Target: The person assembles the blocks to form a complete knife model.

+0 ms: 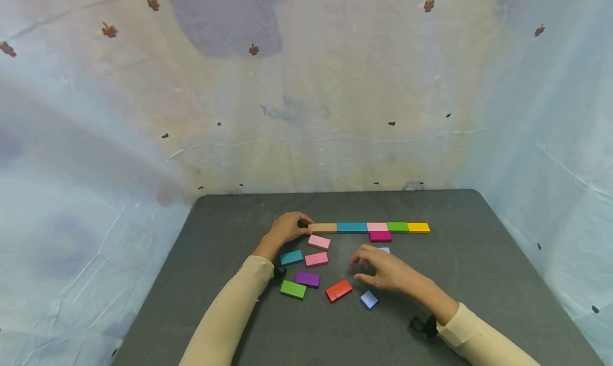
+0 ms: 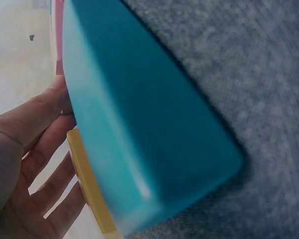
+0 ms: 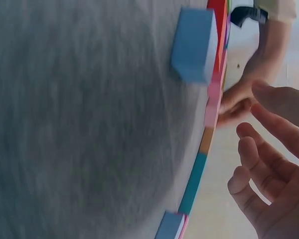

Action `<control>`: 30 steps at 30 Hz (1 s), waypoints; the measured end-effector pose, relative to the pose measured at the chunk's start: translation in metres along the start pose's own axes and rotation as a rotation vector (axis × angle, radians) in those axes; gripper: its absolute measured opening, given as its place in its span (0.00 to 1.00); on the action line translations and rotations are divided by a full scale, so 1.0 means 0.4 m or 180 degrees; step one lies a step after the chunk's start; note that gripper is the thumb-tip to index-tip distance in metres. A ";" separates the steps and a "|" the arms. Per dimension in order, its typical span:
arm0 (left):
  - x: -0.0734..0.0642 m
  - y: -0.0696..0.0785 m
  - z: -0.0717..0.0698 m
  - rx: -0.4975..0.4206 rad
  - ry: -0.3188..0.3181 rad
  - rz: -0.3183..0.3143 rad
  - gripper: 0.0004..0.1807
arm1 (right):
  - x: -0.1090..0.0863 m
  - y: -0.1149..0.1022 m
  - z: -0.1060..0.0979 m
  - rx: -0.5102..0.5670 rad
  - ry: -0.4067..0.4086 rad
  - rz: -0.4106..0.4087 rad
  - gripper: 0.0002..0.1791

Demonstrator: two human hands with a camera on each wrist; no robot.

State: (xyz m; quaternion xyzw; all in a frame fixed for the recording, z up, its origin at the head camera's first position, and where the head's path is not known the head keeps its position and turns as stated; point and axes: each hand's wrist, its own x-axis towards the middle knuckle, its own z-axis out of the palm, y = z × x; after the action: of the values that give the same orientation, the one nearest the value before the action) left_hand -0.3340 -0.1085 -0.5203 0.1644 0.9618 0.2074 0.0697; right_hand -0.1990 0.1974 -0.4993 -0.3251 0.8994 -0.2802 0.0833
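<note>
Coloured blocks (image 1: 351,227) form a five-piece row on the counter (image 1: 479,281), a magenta block (image 1: 380,236) set before it, loose ones (image 1: 338,290) apparently outstanding, while my left fingers (image 2: 52,137) pinch the tan block (image 1: 323,228) and my right fingers (image 3: 264,149) grasp nothing.

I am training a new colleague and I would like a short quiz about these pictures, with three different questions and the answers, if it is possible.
1. Multiple choice: in the head view, which block is nearest to the left hand?
A. red block
B. tan block
C. purple block

2. True or false: the right hand is gripping a block.

3. Fill in the gap: in the long row, the block between the blue block and the green block is ____.

Key:
1. B.
2. False; its fingers hold nothing.
3. Pink; that pink block is in the middle of the five.
</note>
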 end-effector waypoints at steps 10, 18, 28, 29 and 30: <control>0.006 -0.006 0.008 -0.0019 0.0025 0.0009 0.18 | 0.005 -0.040 0.052 0.0023 -0.0216 -0.0118 0.20; 0.004 -0.005 0.006 -0.0031 0.0007 0.0009 0.17 | 0.011 -0.053 0.071 -0.0001 -0.0372 0.0000 0.19; -0.001 -0.003 0.002 -0.0048 0.0026 0.0010 0.16 | 0.016 -0.050 0.085 -0.0060 -0.0359 -0.0005 0.18; -0.001 -0.003 0.002 -0.0045 0.0026 0.0009 0.16 | 0.017 -0.050 0.085 -0.0068 -0.0361 -0.0005 0.18; -0.001 -0.003 0.003 -0.0039 0.0026 0.0009 0.16 | 0.017 -0.051 0.086 -0.0081 -0.0365 0.0000 0.18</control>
State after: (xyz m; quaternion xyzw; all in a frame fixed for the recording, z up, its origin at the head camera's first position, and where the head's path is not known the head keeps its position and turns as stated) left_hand -0.3337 -0.1092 -0.5218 0.1645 0.9606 0.2140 0.0665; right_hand -0.1819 0.1648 -0.5163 -0.3415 0.8967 -0.2496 0.1305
